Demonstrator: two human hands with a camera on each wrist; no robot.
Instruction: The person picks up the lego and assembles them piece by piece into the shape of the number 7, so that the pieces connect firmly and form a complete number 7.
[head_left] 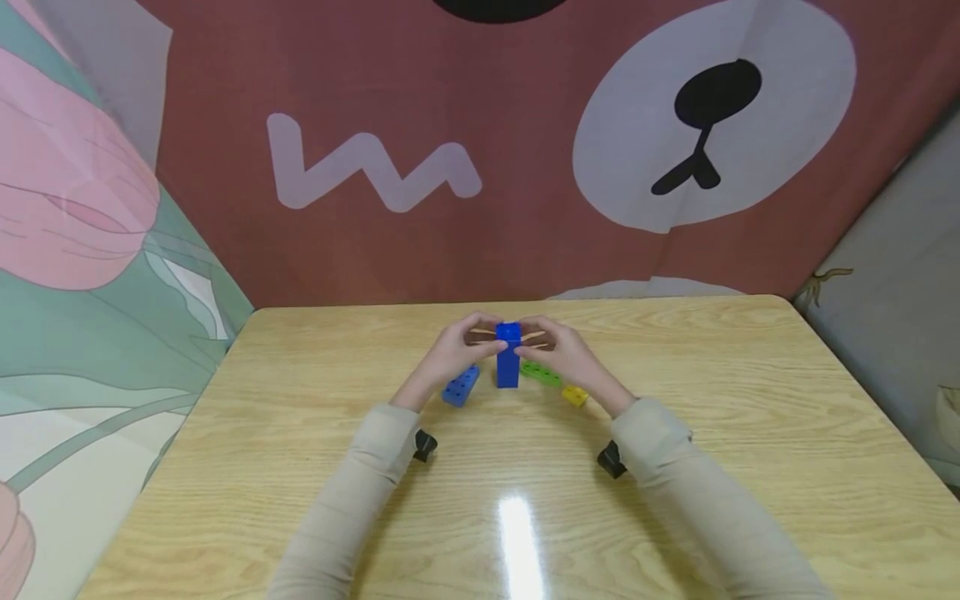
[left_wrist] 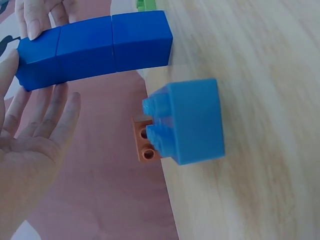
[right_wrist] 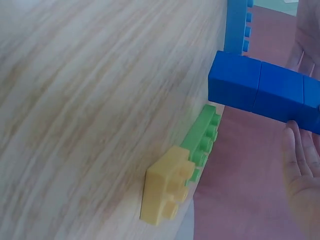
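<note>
A tower of dark blue building blocks (head_left: 507, 367) stands upright on the wooden table, stacked three high in the left wrist view. From the left, my left hand (head_left: 453, 346) holds the top block between thumb and fingers. Opposite it, my right hand (head_left: 561, 343) has its thumb and fingers at the same top block. The left thumb lies at a corner of that block in the left wrist view, with the left hand's fingers (left_wrist: 52, 115) extended behind it. Right fingertips meet the tower's side in the right wrist view.
A lighter blue studded brick (head_left: 461, 386) lies left of the tower, with an orange brick (left_wrist: 142, 140) behind it in the left wrist view. To the right are a long green brick (head_left: 542, 374) and a small yellow brick (head_left: 575, 396). A printed cloth (head_left: 525, 250) hangs behind the table.
</note>
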